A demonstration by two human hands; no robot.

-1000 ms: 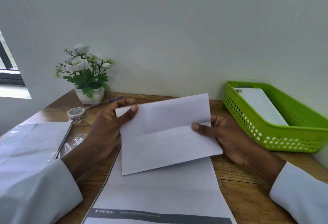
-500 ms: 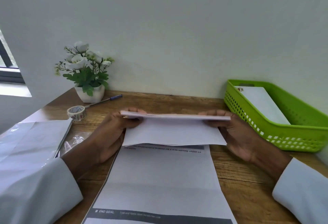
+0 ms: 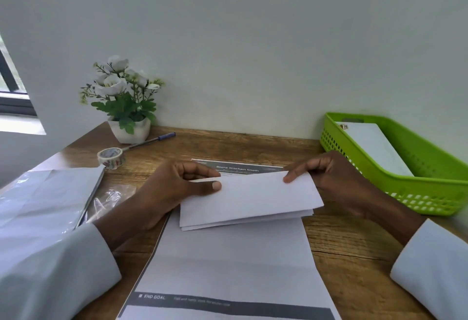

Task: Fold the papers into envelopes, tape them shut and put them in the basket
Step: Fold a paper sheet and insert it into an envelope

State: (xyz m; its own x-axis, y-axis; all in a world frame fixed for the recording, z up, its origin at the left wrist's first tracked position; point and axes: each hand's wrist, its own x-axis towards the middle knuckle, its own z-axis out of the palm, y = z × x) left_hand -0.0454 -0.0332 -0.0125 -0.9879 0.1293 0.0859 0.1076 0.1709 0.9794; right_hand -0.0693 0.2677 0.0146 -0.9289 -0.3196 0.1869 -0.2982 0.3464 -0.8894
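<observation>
Both of your hands are on the folded paper [image 3: 249, 199], and it sits low over the bench [image 3: 347, 243], right in the middle. Your left hand [image 3: 174, 190] grips the paper's left end, thumb pressed flat on top and fingers curled behind the far edge. Your right hand [image 3: 336, 180] pinches the far right corner, a fingertip on the top face, the rest of the fingers tucked round the back. The paper is folded into layers, and the near edge fans open slightly on the right. Under it lies a printed sheet [image 3: 233, 264] with dark bands at each end, flat on the wood. To your right, the green basket [image 3: 428, 193] stands against the wall, with a white envelope [image 3: 374, 147] already lying inside it. To your left, the tape roll [image 3: 111, 158] sits near a pen [image 3: 149, 139] and a potted plant [image 3: 124, 96], and a stack of paper [image 3: 48, 193] rests at the bench's left edge.
</observation>
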